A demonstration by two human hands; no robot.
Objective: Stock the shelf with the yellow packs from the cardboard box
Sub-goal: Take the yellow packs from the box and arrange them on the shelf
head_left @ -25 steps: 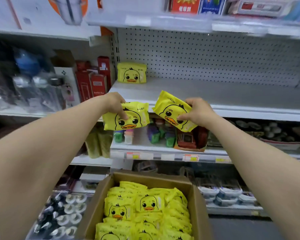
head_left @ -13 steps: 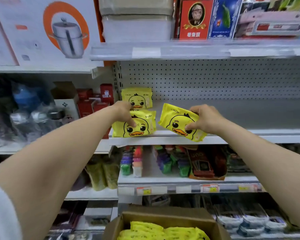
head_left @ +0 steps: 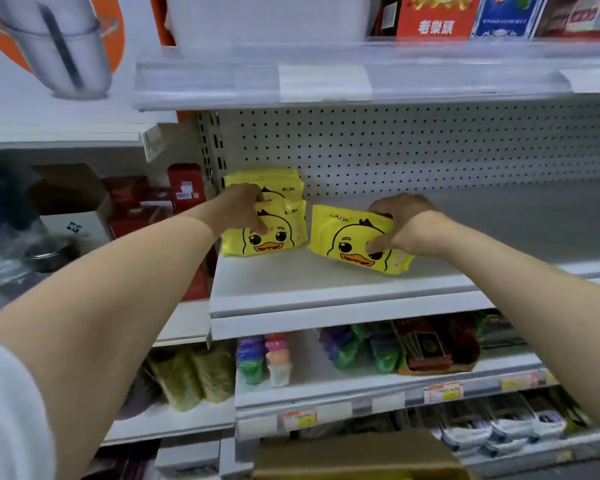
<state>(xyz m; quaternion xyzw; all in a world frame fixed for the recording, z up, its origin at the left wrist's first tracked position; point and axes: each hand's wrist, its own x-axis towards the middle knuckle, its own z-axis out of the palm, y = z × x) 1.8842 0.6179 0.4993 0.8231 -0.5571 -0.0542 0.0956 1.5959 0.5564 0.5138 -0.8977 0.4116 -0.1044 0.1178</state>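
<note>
Cardboard box (head_left: 354, 457) at bottom edge. Placing step: left hand (head_left: 239, 209) fingers clamp the left yellow pack (head_left: 271, 237), right hand (head_left: 404, 225) fingers the tilted right yellow pack (head_left: 347, 237), both at the shelf (head_left: 326, 287); rear pack (head_left: 267, 178) behind. Next: seat upright, release.

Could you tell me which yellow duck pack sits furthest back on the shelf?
The yellow duck-print pack against the pegboard, behind the front pack gripped by the left hand; the right hand grips the tilted pack.
</note>
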